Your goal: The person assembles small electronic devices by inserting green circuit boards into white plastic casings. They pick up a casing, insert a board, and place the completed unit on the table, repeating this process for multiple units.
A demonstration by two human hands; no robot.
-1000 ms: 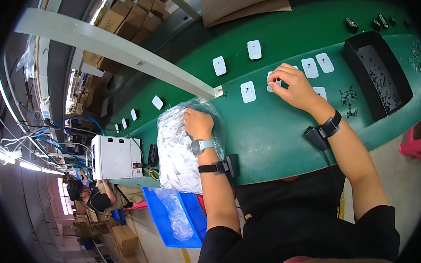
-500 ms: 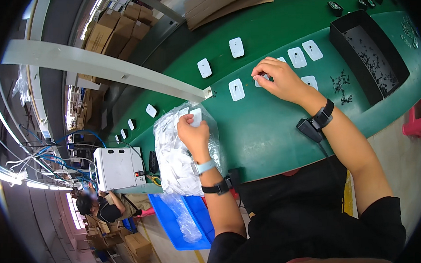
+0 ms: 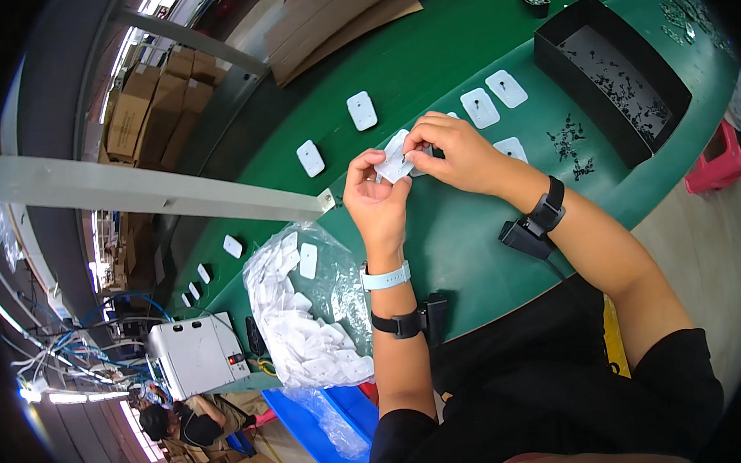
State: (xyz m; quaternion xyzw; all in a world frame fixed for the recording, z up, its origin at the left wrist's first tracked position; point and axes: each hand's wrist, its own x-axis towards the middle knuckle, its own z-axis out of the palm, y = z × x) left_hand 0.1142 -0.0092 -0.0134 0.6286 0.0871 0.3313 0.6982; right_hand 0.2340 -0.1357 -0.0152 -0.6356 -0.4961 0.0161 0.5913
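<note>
My left hand (image 3: 374,193) holds a small white rounded plastic plate (image 3: 393,165) up over the green bench, gripping it at its left edge. My right hand (image 3: 459,153) meets it there, thumb and fingers pinched against the plate; what lies between the fingertips is too small to make out. Just beyond my right hand, white plates (image 3: 480,108) with a small black part on each lie on the bench; one is partly covered by my right forearm. Left of my left wrist rests a clear plastic bag (image 3: 353,299) full of white plates (image 3: 309,339).
At right stands a black box (image 3: 676,98) with small black parts inside, loose black parts (image 3: 567,137) beside it. More white plates (image 3: 362,111) sit along the green strip behind. A metal post (image 3: 159,192) reaches in from the left, near a white machine (image 3: 194,354). A person (image 3: 198,418) works beyond.
My left hand has left the bag and moved right and away from me, carrying a plate to my right hand. The whole view has shifted as my head turned.
</note>
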